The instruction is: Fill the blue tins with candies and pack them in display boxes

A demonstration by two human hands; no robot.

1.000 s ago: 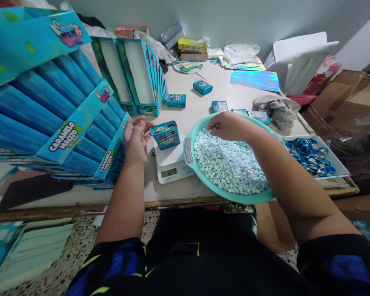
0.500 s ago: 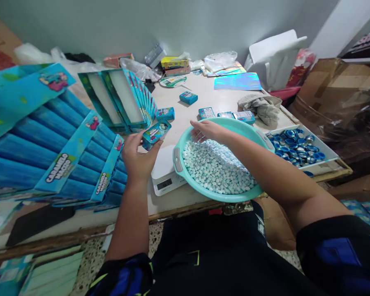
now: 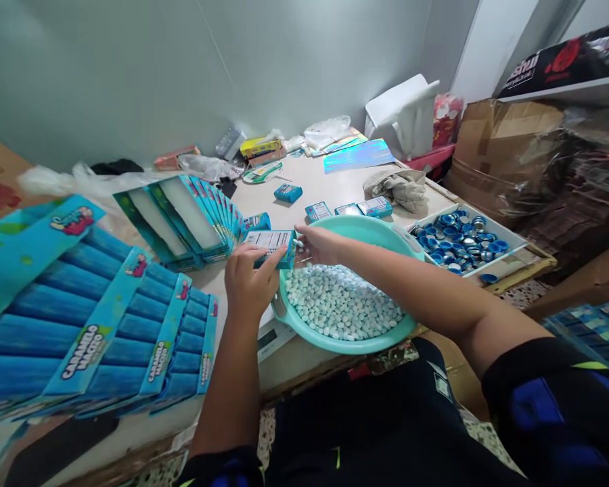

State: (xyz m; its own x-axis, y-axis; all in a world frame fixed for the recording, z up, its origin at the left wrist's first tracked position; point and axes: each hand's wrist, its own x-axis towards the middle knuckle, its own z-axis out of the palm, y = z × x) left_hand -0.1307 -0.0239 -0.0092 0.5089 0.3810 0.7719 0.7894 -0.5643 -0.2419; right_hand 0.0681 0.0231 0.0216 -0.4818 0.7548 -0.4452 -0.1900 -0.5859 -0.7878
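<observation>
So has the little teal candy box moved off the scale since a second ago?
Yes. The small candy box has gone from the scale platform to the left hand, which holds it tipped at the teal basin rim, beside the right hand.

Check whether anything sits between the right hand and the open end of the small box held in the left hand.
Nothing visible does. The right hand is pinching pale candies right at the open end of the small box, which the left hand holds over the rim of the teal basin.

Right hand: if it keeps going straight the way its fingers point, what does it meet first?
The right hand points left at the small teal box held by the left hand; it would probably meet that box's open end first.
</observation>
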